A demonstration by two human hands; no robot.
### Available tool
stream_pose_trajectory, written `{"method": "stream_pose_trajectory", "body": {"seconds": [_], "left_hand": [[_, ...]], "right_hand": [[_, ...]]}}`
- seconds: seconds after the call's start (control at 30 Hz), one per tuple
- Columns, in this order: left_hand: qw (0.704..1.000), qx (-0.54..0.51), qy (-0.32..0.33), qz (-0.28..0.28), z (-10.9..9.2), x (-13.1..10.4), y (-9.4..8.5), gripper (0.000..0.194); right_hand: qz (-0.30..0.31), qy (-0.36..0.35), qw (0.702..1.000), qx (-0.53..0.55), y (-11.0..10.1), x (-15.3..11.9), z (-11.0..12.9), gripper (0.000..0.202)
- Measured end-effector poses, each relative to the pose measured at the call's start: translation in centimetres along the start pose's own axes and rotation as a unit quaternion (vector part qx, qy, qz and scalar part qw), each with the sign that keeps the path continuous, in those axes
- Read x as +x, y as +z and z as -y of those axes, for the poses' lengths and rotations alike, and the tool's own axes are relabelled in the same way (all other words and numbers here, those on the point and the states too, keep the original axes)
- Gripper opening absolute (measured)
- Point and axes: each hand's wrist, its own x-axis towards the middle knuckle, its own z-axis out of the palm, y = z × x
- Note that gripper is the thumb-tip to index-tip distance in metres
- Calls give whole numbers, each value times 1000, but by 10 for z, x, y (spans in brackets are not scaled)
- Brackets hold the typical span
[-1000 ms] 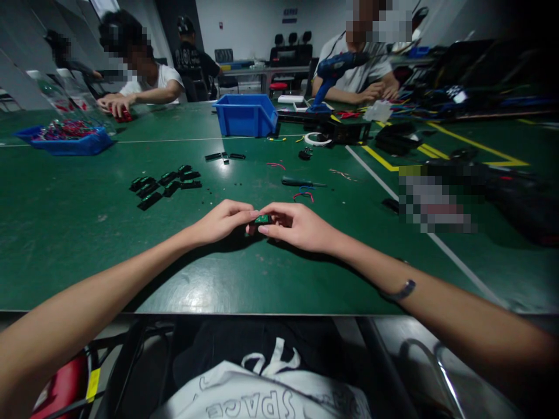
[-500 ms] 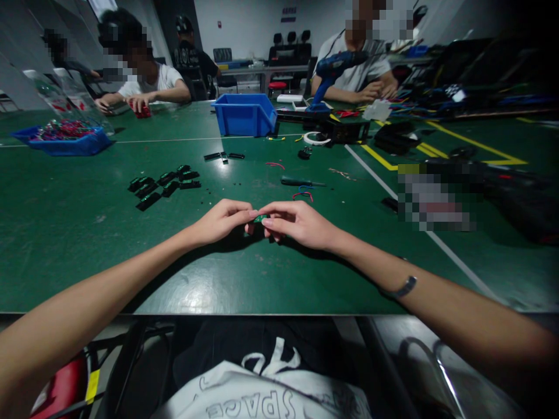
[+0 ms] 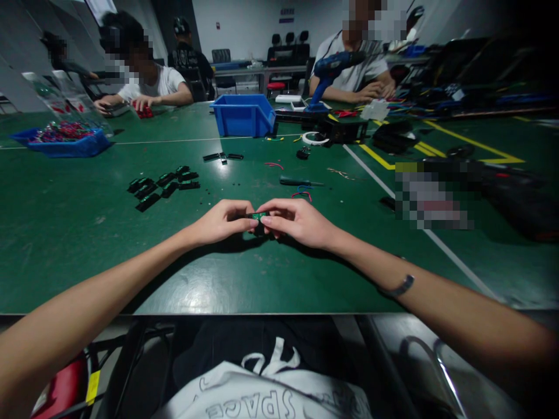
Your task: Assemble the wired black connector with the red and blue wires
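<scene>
Between both hands is a small black part with a green circuit board (image 3: pixel 259 216), held just above the green table (image 3: pixel 209 273). My left hand (image 3: pixel 226 221) grips its left end, thumb on top. On its right end, my right hand (image 3: pixel 294 222) has thumb and fingers closed round it. Several black parts with green boards (image 3: pixel 166 180) lie in a group beyond my left hand. Past my right hand are a dark screwdriver (image 3: pixel 297 181) and short red and blue wires (image 3: pixel 302 194).
A blue bin (image 3: pixel 243 115) stands at the back middle, a blue tray (image 3: pixel 72 142) of wired parts at the left. A blue drill (image 3: pixel 325 78) stands behind, dark gear (image 3: pixel 493 180) lies right. People sit across the table.
The held part has tilted, so more of its green board and black body shows between my hands. My fingers have shifted slightly around it.
</scene>
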Motion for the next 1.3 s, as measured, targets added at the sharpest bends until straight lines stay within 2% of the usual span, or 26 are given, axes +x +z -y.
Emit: {"method": "stream_pose_trajectory", "body": {"seconds": [0.6, 0.97, 1.3], "left_hand": [[1000, 26, -6, 9, -1, 0, 1, 28], [999, 41, -7, 11, -1, 0, 1, 29], [999, 40, -9, 18, -2, 0, 1, 28]], "right_hand": [[15, 1, 1000, 3, -1, 0, -2, 32], [5, -8, 998, -57, 1, -2, -2, 34], [7, -10, 998, -69, 0, -2, -1, 34]]}}
